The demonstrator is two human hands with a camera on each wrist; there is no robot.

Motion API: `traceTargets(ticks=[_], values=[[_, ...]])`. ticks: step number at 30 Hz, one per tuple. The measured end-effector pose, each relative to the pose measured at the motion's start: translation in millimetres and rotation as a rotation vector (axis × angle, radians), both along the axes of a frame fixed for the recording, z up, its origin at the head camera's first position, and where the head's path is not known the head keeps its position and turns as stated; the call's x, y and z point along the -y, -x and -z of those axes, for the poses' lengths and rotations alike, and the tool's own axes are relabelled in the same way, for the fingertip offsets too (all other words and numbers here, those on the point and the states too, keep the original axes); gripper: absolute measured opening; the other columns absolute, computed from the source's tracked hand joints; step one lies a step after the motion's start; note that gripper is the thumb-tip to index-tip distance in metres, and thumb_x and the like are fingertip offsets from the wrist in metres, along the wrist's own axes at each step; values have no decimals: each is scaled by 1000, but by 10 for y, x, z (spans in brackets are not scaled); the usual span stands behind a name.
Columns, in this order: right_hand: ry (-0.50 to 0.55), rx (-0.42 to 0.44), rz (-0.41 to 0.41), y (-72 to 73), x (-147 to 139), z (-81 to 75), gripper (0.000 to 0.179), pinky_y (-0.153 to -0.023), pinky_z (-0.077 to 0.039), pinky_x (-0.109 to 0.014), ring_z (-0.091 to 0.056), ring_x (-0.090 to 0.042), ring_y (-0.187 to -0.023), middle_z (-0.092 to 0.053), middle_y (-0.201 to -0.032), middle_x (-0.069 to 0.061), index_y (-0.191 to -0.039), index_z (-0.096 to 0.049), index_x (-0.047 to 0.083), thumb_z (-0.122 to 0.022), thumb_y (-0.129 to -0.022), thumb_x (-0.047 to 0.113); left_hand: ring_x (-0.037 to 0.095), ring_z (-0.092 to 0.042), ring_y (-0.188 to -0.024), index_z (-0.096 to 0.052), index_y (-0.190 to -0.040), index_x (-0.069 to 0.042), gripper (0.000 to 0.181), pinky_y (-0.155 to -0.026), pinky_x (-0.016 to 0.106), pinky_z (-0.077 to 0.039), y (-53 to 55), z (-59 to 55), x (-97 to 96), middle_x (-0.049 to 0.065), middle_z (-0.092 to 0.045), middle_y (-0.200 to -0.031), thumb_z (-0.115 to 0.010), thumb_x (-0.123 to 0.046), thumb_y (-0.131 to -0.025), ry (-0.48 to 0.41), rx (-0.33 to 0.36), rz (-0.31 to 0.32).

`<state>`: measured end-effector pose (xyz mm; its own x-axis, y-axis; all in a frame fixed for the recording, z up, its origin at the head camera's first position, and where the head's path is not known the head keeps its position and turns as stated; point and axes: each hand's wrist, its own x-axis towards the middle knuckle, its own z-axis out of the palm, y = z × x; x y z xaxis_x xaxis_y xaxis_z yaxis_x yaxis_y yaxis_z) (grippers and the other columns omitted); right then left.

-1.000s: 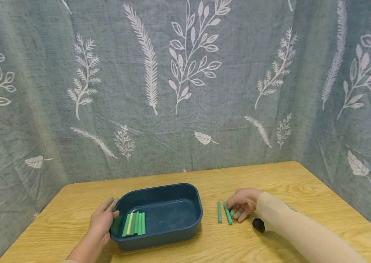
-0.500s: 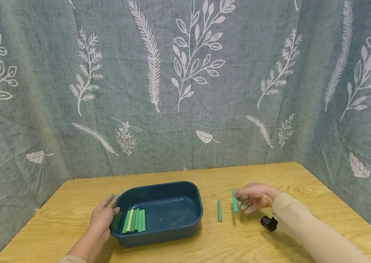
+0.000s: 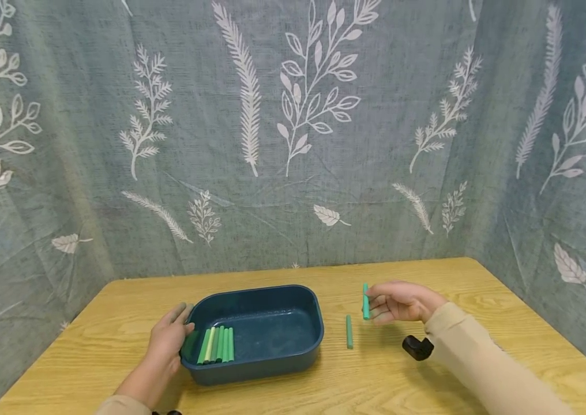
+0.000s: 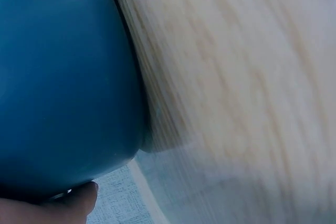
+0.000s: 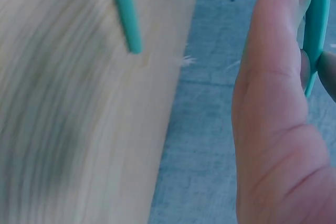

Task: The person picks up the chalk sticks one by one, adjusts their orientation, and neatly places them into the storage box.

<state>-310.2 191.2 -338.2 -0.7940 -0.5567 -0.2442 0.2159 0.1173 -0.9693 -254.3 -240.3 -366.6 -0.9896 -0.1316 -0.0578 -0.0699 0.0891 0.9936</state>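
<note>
A dark blue rectangular bin (image 3: 251, 369) stands on the wooden table. My left hand (image 3: 166, 340) grips its left end, thumb at the rim and fingers along the outside. In the left wrist view a fingertip (image 4: 84, 198) meets the blue wall. Several thin green sticks (image 3: 225, 344) and a pale yellow-green one (image 3: 210, 344) lie side by side inside, at the left. Right of the bin, my right hand (image 3: 402, 300) pinches a thin teal stick (image 3: 365, 302) upright above the table. The right wrist view shows this teal stick (image 5: 316, 19) between thumb and fingers.
One darker green stick (image 3: 349, 331) lies on the table (image 3: 480, 305) between the bin and my right hand. A black wrist device (image 3: 417, 347) hangs under the right sleeve. Grey-blue leaf-patterned curtains (image 3: 272, 230) enclose the table's back and sides.
My right hand has picked up the teal stick from the table, raised it, and shifted slightly left with it in the last half second. The left hand stays at the bin's end.
</note>
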Motion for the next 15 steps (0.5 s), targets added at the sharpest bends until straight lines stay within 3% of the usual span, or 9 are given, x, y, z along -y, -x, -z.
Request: traceTargets(ticks=[7,15], values=[[39,-6,21,35,199,-58,28,-80,-57,-28,-65,-15,-83,-64,-91,-5,-89,-63,9,-40,-103,15,48,1,-142,-6,-153,4,57,-116,59,-6,-2,4,12,29,0,-157,-34,2,-103,-13,-1,-6],[96,25,8,82,452,-129,33,-76,-58,-26,-66,-14,-79,-65,-86,-5,-85,-64,10,-38,-104,14,48,0,-143,-9,-152,6,57,-117,58,-7,-22,3,-20,28,-4,-157,-34,5,-101,-16,-17,-20]])
